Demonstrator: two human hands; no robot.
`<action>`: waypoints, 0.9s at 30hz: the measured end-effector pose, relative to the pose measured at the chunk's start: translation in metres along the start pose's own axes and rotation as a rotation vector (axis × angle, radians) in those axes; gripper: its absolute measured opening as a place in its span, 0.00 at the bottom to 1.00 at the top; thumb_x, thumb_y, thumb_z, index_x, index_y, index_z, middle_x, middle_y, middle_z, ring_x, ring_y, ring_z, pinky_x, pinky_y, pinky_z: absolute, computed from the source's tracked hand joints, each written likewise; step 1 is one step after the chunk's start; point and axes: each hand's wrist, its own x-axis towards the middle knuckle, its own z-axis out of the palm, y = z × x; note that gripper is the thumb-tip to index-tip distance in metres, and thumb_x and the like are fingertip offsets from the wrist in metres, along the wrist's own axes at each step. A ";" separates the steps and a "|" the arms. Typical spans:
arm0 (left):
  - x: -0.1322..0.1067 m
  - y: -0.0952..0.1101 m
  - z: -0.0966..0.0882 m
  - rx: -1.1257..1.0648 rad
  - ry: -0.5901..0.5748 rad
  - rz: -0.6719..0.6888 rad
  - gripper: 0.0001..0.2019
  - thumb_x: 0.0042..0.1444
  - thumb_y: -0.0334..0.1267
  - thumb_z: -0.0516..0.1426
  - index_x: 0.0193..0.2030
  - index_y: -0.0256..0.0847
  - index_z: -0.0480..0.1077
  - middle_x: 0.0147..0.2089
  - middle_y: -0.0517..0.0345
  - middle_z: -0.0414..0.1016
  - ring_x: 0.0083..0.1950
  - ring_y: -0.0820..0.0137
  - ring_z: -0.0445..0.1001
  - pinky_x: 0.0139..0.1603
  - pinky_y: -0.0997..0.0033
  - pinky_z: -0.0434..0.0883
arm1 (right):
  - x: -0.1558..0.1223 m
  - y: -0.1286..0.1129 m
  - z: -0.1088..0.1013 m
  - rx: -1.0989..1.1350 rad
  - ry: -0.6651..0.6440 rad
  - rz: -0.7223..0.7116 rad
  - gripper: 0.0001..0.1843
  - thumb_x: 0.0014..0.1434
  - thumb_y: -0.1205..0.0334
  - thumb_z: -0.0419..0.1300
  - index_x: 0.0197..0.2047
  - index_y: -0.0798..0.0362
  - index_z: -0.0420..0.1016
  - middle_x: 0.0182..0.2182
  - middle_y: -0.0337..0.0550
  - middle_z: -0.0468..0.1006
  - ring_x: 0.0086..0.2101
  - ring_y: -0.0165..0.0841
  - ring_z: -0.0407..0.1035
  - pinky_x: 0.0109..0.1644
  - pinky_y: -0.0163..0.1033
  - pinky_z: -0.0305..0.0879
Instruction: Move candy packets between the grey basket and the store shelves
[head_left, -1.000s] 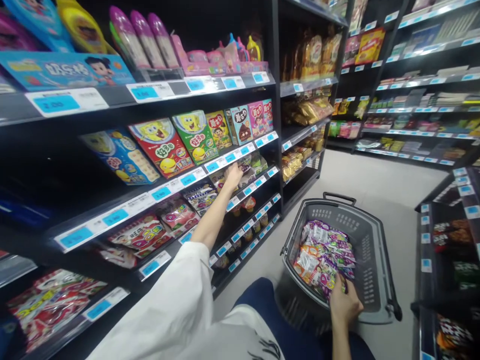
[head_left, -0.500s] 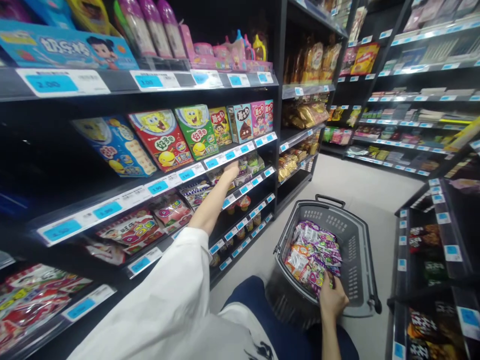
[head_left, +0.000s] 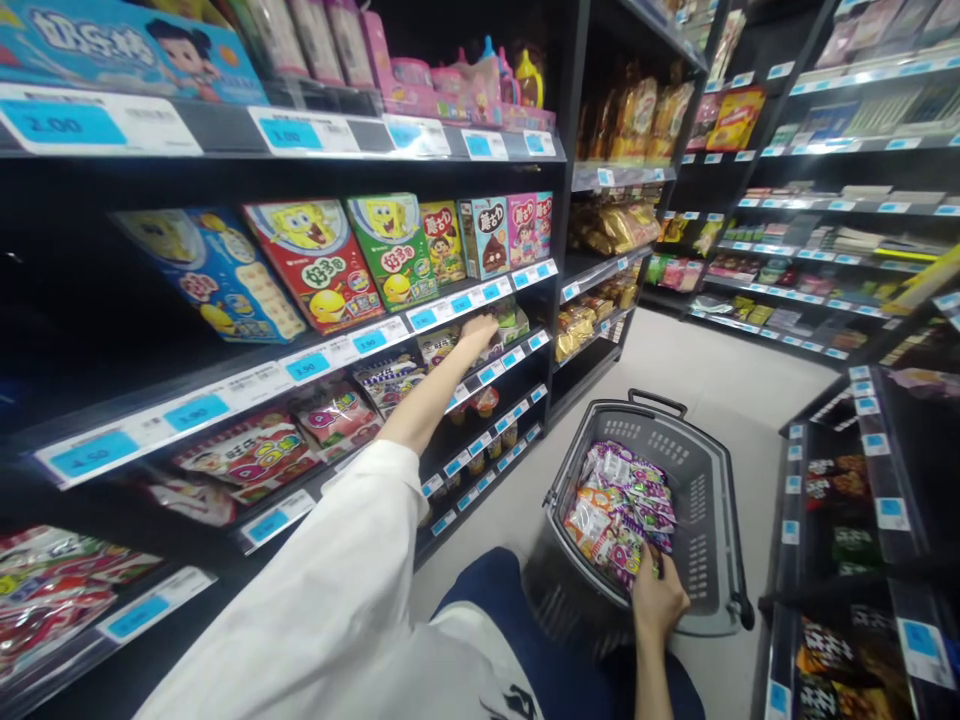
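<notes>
My left hand (head_left: pixel 478 332) reaches into the middle shelf on the left, fingers curled among small snack packets (head_left: pixel 504 322) behind the blue price tags; what it grips is hidden. My right hand (head_left: pixel 657 598) rests at the near rim of a grey shopping basket (head_left: pixel 712 520) on the floor, closed on the snack packets (head_left: pixel 619 508), purple and orange, piled in the basket.
Black shelves run along the left with cartoon biscuit boxes (head_left: pixel 322 260) above and candy bags (head_left: pixel 247 455) below. Another shelf unit (head_left: pixel 855 540) stands close on the right. Pale floor (head_left: pixel 720 375) leads to more shelves at the back.
The view has shifted slightly. My left hand has moved a little further right along the shelf. My right hand stays in the basket's packets.
</notes>
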 end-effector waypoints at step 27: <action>0.025 -0.004 0.018 0.103 -0.305 -0.130 0.18 0.66 0.44 0.59 0.57 0.34 0.70 0.56 0.46 0.73 0.56 0.61 0.74 0.57 0.54 0.75 | 0.006 -0.003 -0.010 -0.100 -0.260 0.161 0.32 0.60 0.35 0.48 0.46 0.51 0.78 0.32 0.56 0.79 0.31 0.50 0.69 0.35 0.45 0.60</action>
